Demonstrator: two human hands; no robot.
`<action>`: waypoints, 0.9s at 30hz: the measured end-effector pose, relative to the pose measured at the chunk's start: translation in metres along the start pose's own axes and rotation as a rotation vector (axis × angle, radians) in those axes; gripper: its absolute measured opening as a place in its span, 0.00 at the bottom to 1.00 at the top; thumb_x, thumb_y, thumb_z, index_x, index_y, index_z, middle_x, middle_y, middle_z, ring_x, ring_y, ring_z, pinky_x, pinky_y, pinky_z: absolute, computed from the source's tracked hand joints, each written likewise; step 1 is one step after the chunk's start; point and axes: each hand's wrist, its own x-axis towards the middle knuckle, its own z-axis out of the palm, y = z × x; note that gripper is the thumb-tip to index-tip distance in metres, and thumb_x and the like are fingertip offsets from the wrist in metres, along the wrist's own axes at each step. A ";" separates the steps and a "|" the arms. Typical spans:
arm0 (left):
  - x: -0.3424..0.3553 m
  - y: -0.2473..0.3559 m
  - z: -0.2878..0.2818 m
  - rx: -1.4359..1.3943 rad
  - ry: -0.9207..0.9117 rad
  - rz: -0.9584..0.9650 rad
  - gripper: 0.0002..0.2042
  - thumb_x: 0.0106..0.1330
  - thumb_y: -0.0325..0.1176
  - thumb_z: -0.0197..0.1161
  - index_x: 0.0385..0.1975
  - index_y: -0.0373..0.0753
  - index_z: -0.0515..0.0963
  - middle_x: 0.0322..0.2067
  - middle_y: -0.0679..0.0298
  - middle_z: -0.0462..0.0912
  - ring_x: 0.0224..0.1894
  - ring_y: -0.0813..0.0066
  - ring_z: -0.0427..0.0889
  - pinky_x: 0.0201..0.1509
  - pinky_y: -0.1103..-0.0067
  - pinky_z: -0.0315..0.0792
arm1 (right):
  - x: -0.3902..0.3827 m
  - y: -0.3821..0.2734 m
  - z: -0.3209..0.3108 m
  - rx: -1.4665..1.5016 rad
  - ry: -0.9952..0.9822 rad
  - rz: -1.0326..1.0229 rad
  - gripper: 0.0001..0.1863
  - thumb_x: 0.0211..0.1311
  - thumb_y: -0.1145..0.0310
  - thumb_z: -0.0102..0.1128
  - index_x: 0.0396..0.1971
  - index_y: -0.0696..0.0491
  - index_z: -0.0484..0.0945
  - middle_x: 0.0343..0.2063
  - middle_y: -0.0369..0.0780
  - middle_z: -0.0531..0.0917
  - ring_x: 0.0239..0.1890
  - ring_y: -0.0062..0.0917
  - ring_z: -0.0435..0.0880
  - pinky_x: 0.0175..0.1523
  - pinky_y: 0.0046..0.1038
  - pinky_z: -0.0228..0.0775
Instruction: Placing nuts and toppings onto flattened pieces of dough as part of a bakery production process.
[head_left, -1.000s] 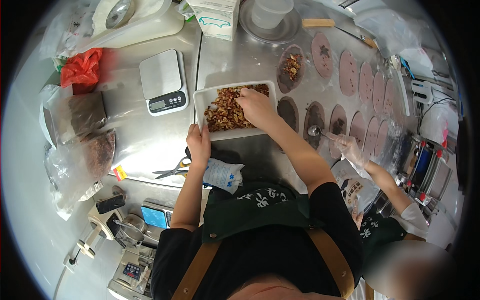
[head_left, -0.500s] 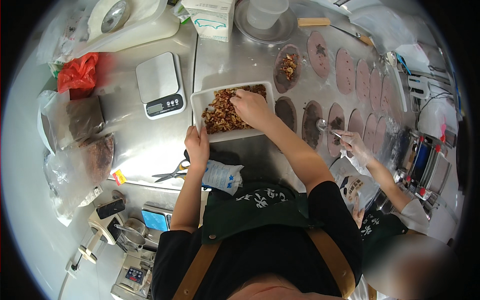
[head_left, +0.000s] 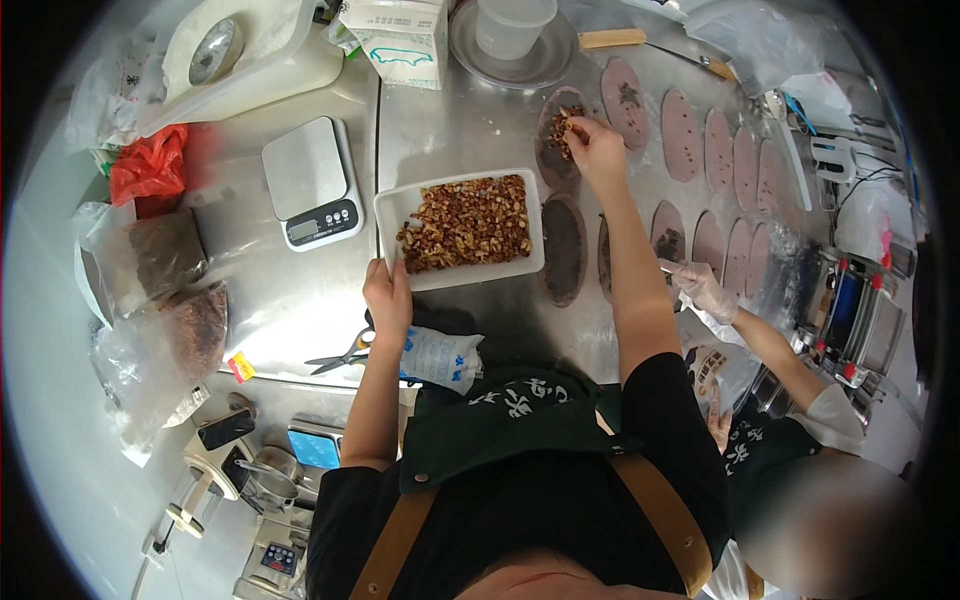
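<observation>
My left hand (head_left: pixel 388 295) grips the lower left corner of a white rectangular tray (head_left: pixel 470 279) holding chopped nut pieces (head_left: pixel 465 220). My right hand (head_left: pixel 598 150), fingers pinched on nut pieces, is over a pink oval dough piece (head_left: pixel 555 165) with dark filling and a small heap of nuts; its fingertips partly hide the heap. Just below lies another oval with dark filling (head_left: pixel 563 250). Several more pink ovals (head_left: pixel 680 130) lie in two rows to the right, some with dark bits on them.
A kitchen scale (head_left: pixel 305 170) sits left of the tray. Scissors (head_left: pixel 340 360) and a white bag (head_left: pixel 440 360) lie below it. A carton (head_left: pixel 395 50) and a metal plate (head_left: pixel 470 55) stand at the back. A co-worker's gloved hand (head_left: pixel 705 290) is at the right ovals; bags (head_left: pixel 155 330) line the left side.
My right hand has left the tray and moved up and right to the nut-topped oval. My left hand still holds the tray. The co-worker's gloved hand has shifted slightly.
</observation>
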 end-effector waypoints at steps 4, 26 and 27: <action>-0.001 -0.001 0.000 0.005 0.002 0.000 0.08 0.59 0.25 0.52 0.20 0.27 0.70 0.20 0.52 0.69 0.22 0.57 0.69 0.26 0.69 0.62 | 0.004 0.004 0.009 -0.045 0.017 -0.056 0.11 0.46 0.74 0.63 0.32 0.57 0.80 0.26 0.42 0.80 0.22 0.29 0.79 0.29 0.25 0.70; 0.000 0.002 0.000 0.006 0.003 -0.010 0.08 0.59 0.24 0.52 0.20 0.27 0.69 0.20 0.52 0.68 0.21 0.57 0.69 0.26 0.69 0.62 | -0.006 0.021 -0.010 0.101 0.160 0.136 0.09 0.48 0.77 0.58 0.32 0.53 0.80 0.25 0.42 0.78 0.24 0.33 0.78 0.31 0.28 0.69; -0.001 0.000 0.000 0.006 0.004 -0.013 0.08 0.59 0.24 0.52 0.20 0.27 0.69 0.20 0.52 0.68 0.21 0.57 0.69 0.26 0.69 0.62 | -0.012 0.009 -0.014 0.141 0.204 0.160 0.09 0.48 0.78 0.57 0.31 0.53 0.80 0.23 0.42 0.78 0.22 0.32 0.78 0.30 0.27 0.69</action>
